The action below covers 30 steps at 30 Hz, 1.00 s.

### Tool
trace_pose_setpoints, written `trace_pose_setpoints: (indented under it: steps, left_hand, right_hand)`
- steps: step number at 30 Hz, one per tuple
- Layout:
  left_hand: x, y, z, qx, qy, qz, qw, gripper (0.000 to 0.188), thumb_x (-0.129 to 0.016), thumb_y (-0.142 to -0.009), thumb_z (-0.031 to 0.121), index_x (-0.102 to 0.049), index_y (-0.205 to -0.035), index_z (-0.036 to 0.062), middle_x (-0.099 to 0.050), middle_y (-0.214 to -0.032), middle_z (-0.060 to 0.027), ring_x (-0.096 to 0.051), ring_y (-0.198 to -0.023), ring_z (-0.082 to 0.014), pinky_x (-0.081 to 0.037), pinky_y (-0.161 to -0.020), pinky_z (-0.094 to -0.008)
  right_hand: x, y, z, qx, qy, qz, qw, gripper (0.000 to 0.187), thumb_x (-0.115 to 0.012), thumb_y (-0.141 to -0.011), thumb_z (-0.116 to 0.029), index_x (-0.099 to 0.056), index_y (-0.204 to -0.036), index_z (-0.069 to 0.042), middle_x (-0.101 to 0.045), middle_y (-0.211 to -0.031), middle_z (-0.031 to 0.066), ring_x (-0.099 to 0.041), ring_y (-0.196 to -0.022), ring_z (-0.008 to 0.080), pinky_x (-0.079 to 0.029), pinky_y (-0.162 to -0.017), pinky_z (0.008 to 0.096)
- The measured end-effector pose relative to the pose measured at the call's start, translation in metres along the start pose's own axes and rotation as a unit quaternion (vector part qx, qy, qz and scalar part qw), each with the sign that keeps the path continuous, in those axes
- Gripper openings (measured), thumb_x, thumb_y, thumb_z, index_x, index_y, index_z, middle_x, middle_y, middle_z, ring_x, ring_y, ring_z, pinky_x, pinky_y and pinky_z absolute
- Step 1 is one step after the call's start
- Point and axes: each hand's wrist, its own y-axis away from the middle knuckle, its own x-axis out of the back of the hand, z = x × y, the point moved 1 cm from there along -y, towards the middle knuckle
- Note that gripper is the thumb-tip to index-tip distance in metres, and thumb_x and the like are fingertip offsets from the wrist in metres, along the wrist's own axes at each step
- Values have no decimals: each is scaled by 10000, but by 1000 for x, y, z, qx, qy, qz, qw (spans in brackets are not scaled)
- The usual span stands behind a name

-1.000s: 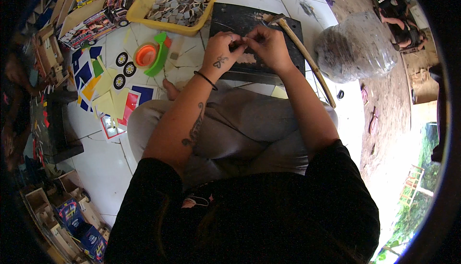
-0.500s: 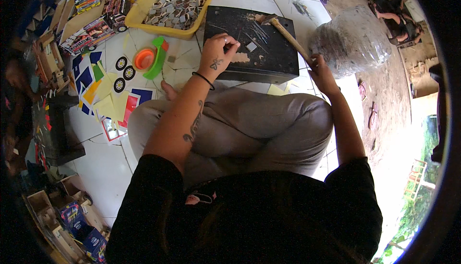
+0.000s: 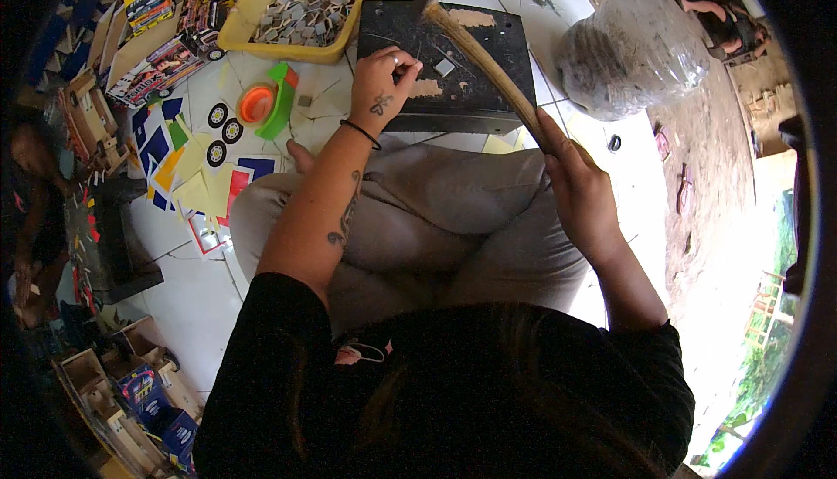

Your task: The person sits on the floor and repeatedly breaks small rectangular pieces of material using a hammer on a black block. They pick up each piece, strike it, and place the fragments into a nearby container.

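My right hand (image 3: 577, 184) is closed around the wooden handle of a hammer (image 3: 484, 61), which is raised at a slant with its dark metal head up at the far side. Below it stands a black box (image 3: 453, 122) with worn, chipped patches on top. My left hand (image 3: 384, 82) rests at the box's left part, thumb and fingers pinched together; whatever they hold is too small to make out. Just right of those fingertips a small grey square piece (image 3: 444, 67) lies on the box. Thin nails lie around there, partly hidden by the hammer.
A yellow tub (image 3: 283, 48) of small square pieces stands behind left. Left lie an orange and green tape dispenser (image 3: 283, 104), toy wheels (image 3: 218, 115), coloured paper scraps and toy trucks (image 3: 153, 65). A plastic-wrapped bundle (image 3: 632, 52) sits right. Another person is at far left.
My right hand has come nearer to me and lifted the hammer off the box top. My left hand stays pinched over the box. The whole view has shifted slightly.
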Motion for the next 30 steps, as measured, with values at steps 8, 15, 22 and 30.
trace_pose_setpoints:
  steps: [8,15,22,30]
  left_hand:
    - [1,0,2,7,-2,0,1000,89,-686,-775,77,-655,-739,2,-631,-698,-92,-628,-596,-202,-489,-560,-296]
    - [0,0,-1,-30,-1,21,999,90,-689,-771,79,-658,-728,7,-629,-690,-87,-616,-586,-202,-482,-546,-305]
    - [-3,2,2,-11,-42,10,999,118,-665,-806,141,-661,-779,26,-644,-721,-83,-609,-631,-226,-467,-710,-351]
    - [-6,14,5,-98,-180,27,978,154,-599,-861,156,-680,-877,26,-672,-832,-127,-616,-779,-287,-439,-830,-397]
  right_hand:
    - [-4,-1,1,-14,44,-42,998,575,-500,-908,-80,-329,-1417,-288,-603,-923,146,-637,-738,339,-518,-623,446]
    - [-3,0,1,-4,3,0,1000,574,-514,-896,-67,-357,-1407,-274,-605,-900,159,-635,-729,342,-517,-622,447]
    - [-3,-3,8,-23,-26,6,999,531,-504,-902,-72,-394,-1389,-252,-611,-1087,188,-645,-867,348,-515,-737,422]
    - [-2,5,-5,-14,-19,-17,1000,523,-488,-907,-49,-399,-1389,-233,-607,-972,158,-638,-824,331,-517,-707,403]
